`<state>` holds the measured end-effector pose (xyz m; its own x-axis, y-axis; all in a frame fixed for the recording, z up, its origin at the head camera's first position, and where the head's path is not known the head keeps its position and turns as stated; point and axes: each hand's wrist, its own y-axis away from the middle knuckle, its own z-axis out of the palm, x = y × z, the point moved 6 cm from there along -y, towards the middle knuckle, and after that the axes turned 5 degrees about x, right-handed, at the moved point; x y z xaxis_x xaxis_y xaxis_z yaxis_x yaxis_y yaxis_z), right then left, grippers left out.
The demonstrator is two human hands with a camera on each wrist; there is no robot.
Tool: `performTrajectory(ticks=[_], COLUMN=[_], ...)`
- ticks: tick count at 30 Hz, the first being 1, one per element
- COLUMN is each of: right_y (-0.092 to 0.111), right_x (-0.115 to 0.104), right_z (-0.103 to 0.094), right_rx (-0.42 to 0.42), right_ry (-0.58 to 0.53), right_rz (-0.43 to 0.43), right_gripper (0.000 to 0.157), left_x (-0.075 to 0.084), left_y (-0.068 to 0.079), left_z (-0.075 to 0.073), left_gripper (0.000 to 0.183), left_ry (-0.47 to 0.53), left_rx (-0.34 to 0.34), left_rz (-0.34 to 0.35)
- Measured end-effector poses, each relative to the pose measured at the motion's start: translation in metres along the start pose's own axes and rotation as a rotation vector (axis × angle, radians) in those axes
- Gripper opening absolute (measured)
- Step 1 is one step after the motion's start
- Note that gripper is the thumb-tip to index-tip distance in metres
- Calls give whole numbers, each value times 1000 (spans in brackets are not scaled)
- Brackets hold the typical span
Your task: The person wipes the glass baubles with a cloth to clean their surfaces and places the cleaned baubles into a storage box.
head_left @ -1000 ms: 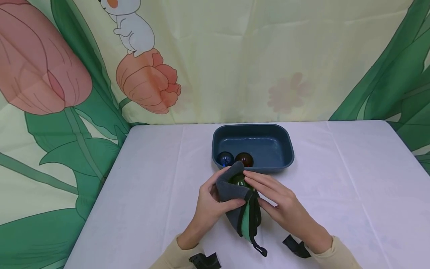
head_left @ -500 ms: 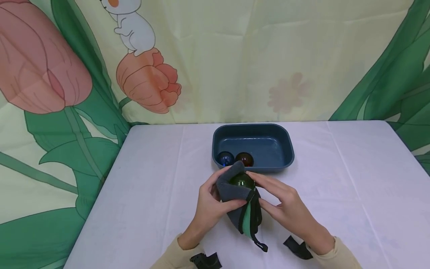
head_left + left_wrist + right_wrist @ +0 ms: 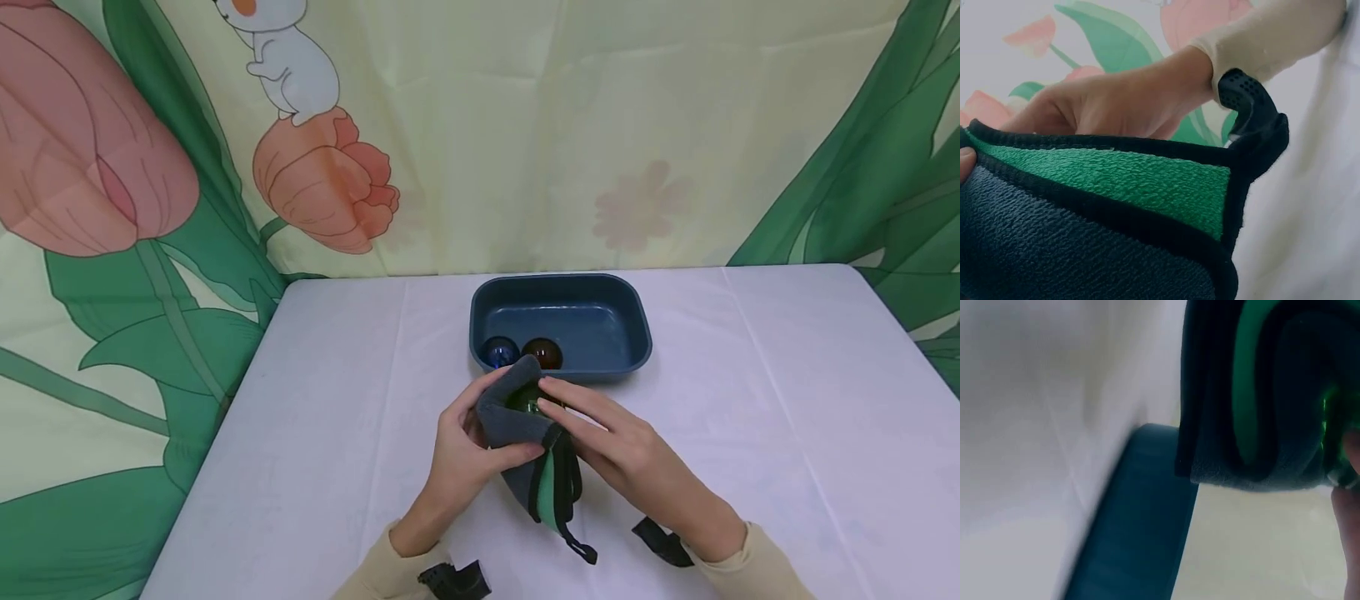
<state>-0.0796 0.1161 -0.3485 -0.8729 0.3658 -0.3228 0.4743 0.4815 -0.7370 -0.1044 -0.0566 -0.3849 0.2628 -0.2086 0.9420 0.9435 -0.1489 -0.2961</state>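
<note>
A dark grey-blue cleaning cloth (image 3: pixel 513 422) with a green inner side, black edging and a black loop is folded around a green glass ball (image 3: pixel 525 398). My left hand (image 3: pixel 459 454) grips the cloth from the left, its thumb lying across the near fold. From the right, my right hand (image 3: pixel 626 454) sets its fingertips on the ball, partly covering it; its thumb is hidden behind the cloth in the head view. The left wrist view shows the cloth's green side (image 3: pixel 1122 178) close up. In the right wrist view a glint of the green ball (image 3: pixel 1334 425) appears beside fingertips at the right edge.
Just beyond the hands stands a blue rectangular tray (image 3: pixel 585 329). Inside it, at the near left, lie a blue glass ball (image 3: pixel 499 351) and a brown glass ball (image 3: pixel 543 353). A white cloth covers the table (image 3: pixel 750 417), and a printed curtain (image 3: pixel 525 150) hangs behind.
My right fingers have slid left across the green ball and now cover more of it than half a second ago. My left hand keeps its hold on the cloth.
</note>
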Motion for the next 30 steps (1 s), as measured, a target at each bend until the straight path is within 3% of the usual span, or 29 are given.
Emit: performTrajectory(ticks=[6,10,14,17,19,23,30], right_y=[-2,0,2,3,2,-1,-5], right_x=[1,6,9,10,9,5,-2], right_z=[-2,-4,-4,-4,-4,-5,-6], right_rx=[23,-3,0,-7,-12,13,79], right_ry=[23,1,-36,-53,-51,-25,-78], right_rz=[25,127,201,211,191,83,-63], right_gripper=[45,47,77,70,59,54,37], left_x=[0,0,0,0,0,0,0], left_y=[0,-1,0,1,1,1,2], left_z=[2,4,5,4,2,1,3], left_gripper=[75,77,76,74,73,71,71], left_ry=[18,12,-5,-28,-45,-62,-19], left_rx=[-38,-55,-43,-15,5,25,-6], left_rz=[45,70,73,70,73,78,64])
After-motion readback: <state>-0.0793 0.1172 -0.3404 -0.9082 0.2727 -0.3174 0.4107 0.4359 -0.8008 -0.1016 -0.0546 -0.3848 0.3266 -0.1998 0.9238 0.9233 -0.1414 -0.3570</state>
